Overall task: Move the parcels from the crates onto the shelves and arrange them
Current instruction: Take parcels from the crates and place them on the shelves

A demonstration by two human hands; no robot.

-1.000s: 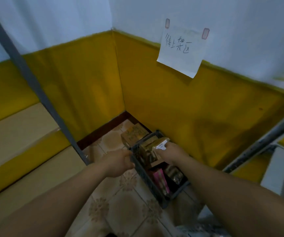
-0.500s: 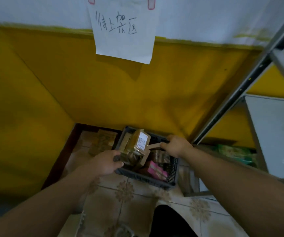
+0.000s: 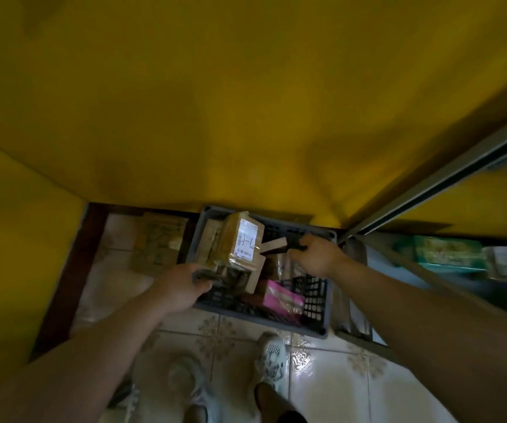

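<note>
A dark grey plastic crate stands on the tiled floor against the yellow wall. It holds several parcels: a tape-wrapped brown box with a white label lies on top, and a pink packet sits lower down. My left hand grips the crate's left rim. My right hand grips the crate's far right rim. Both arms reach down to it.
A flat brown parcel lies on the floor left of the crate. A metal shelf upright rises at right, with green packets on its low shelf. My two shoes stand just before the crate. A dark skirting runs along the wall.
The view has swung down and right; the paper sign has left the view and my shoes have come into it. My hands keep their grip on the crate, now square before me.
</note>
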